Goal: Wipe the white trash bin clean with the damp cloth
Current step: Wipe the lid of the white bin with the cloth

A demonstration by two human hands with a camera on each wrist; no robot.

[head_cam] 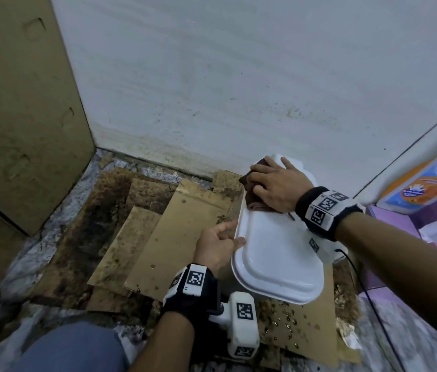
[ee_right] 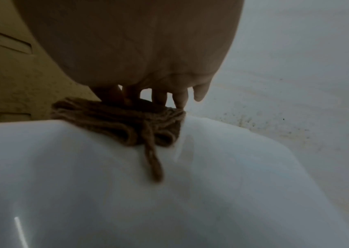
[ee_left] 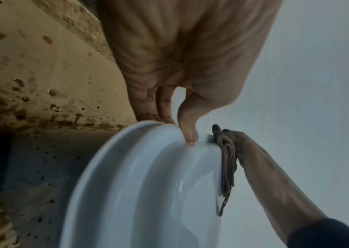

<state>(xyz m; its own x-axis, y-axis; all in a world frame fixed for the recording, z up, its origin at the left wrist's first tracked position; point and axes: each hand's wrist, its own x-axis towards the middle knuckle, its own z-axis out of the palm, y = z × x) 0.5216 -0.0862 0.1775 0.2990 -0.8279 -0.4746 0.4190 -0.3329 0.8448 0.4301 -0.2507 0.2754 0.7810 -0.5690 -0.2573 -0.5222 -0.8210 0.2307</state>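
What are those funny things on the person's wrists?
Both arms are bare, with no sleeves. Each wrist wears a black strap: the left wrist band and the right wrist band carry white blocks printed with black-and-white square code patterns. A thin black cable trails below the right one.

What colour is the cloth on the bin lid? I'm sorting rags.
Brown; the cloth shows best in the right wrist view.

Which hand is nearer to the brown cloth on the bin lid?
Right. The right hand lies flat on the cloth, pressing it onto the far end of the bin lid. The left hand grips the lid's left edge, apart from the cloth.
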